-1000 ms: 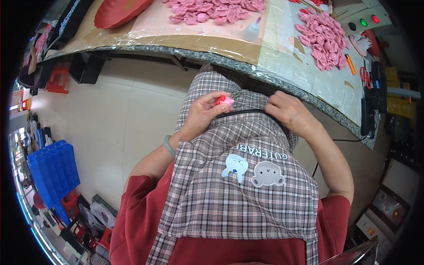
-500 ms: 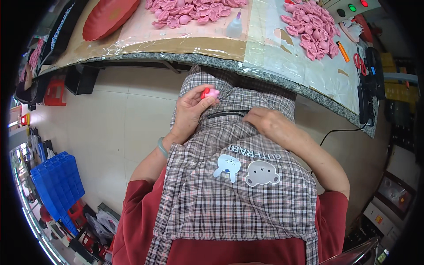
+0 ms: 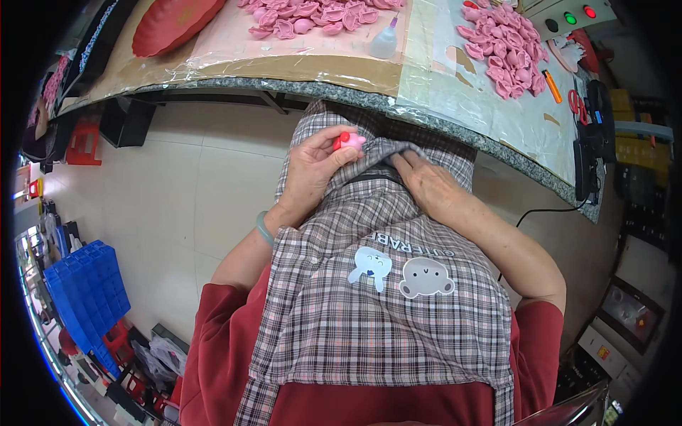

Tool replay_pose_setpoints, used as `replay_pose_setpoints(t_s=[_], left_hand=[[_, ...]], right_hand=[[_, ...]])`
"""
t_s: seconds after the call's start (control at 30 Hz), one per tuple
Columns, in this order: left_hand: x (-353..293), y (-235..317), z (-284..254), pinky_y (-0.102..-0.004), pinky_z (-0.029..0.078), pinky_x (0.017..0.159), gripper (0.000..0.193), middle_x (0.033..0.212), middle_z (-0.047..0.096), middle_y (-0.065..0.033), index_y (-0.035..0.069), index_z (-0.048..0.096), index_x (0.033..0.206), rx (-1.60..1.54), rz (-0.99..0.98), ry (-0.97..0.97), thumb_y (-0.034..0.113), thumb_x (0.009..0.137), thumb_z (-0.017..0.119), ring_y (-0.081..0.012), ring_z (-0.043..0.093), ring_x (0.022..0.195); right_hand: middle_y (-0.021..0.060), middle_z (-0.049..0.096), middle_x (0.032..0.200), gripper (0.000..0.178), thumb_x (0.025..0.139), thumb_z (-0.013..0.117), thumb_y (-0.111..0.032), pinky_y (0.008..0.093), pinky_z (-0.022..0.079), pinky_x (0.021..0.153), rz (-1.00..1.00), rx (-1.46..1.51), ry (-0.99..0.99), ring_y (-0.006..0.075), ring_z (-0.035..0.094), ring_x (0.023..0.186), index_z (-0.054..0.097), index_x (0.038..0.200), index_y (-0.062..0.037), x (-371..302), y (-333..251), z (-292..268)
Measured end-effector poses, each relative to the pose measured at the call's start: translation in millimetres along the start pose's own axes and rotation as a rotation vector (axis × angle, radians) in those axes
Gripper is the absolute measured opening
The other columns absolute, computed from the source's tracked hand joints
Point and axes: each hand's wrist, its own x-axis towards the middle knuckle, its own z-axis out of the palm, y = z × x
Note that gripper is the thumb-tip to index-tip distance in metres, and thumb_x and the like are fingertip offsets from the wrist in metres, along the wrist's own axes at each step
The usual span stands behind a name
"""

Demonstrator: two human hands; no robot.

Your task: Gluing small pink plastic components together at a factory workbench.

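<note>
In my left hand (image 3: 310, 167) I pinch a small pink and red toy figure (image 3: 349, 142) between thumb and fingertips, above my lap. My right hand (image 3: 433, 186) is at the pocket of the checked apron (image 3: 383, 334), on a raised fold of its cloth. The fold covers some of its fingertips, and the dark pocket opening (image 3: 376, 176) shows beside them. The raised cloth runs across to just under my left hand; whether those fingers touch it I cannot tell.
On the stone-edged table (image 3: 270, 86) lie piles of pink moulded pieces (image 3: 508, 53), a red tray (image 3: 174, 27), a squeeze bottle (image 3: 383, 44), an orange cutter (image 3: 552, 86) and red-handled scissors (image 3: 577, 104). A blue crate (image 3: 89, 291) stands at the left. A black cable (image 3: 547, 211) hangs at the right.
My right hand has pulled the apron's pocket cloth up into a raised fold. My left hand has moved slightly right and up with the toy figure.
</note>
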Motion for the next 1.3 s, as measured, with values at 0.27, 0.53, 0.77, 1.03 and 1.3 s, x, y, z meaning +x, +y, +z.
replay_pose_setpoints(t_s=[0.27, 0.53, 0.77, 1.03, 1.3], left_hand=[[2.6, 1.3, 2.9, -0.0269, 0.053, 0.082, 0.032, 0.107, 0.066, -0.0135, -0.004, 0.058, 0.119, -0.047, 0.028, 0.016, 0.003, 0.088, 0.064, -0.0177, 0.065, 0.09], [3.6, 4.1, -1.5, -0.028, 0.053, 0.084, 0.033, 0.108, 0.065, -0.0141, -0.004, 0.057, 0.12, -0.046, 0.041, -0.001, 0.005, 0.089, 0.063, -0.0179, 0.065, 0.093], [3.8, 4.1, -0.1, -0.0287, 0.053, 0.084, 0.034, 0.108, 0.065, -0.0136, -0.004, 0.056, 0.121, -0.053, 0.038, -0.03, 0.005, 0.089, 0.064, -0.0177, 0.065, 0.092], [7.7, 2.4, -3.1, -0.0272, 0.053, 0.083, 0.032, 0.106, 0.065, -0.0116, -0.003, 0.057, 0.12, -0.07, 0.018, -0.016, 0.005, 0.089, 0.064, -0.0161, 0.064, 0.091], [9.6, 3.2, 0.4, -0.0267, 0.053, 0.082, 0.032, 0.106, 0.065, -0.0127, -0.003, 0.058, 0.119, -0.017, -0.03, 0.027, 0.005, 0.089, 0.064, -0.0168, 0.065, 0.091]], right_hand=[[0.0296, 0.043, 0.134, 0.067, 0.075, 0.067, 0.003, 0.0417, 0.044, 0.101, -0.012, 0.128, 0.078, 0.0417, 0.047, 0.122, 0.037, 0.134, 0.0066, -2.9, 12.4, -11.1], [0.0276, 0.051, 0.125, 0.058, 0.068, 0.055, 0.015, 0.0428, 0.044, 0.098, -0.042, 0.148, -0.047, 0.0407, 0.052, 0.116, 0.048, 0.125, 0.0065, 12.3, 24.4, -24.3], [0.0234, 0.064, 0.095, 0.017, 0.076, 0.056, -0.001, 0.0372, 0.052, 0.079, -0.094, -0.321, -0.182, 0.0324, 0.063, 0.092, 0.066, 0.088, 0.0033, 29.8, 17.0, 8.3], [0.0135, 0.06, 0.077, 0.014, 0.073, 0.067, 0.003, 0.0331, 0.053, 0.067, -0.173, 0.241, 0.237, 0.0272, 0.066, 0.076, 0.056, 0.081, -0.0002, -4.7, 2.7, -30.1], [0.0053, 0.054, 0.092, 0.02, 0.082, 0.056, 0.006, 0.0245, 0.048, 0.071, 0.207, 1.237, 0.422, 0.0124, 0.062, 0.079, 0.053, 0.1, -0.0015, -53.6, 30.4, -60.4]])
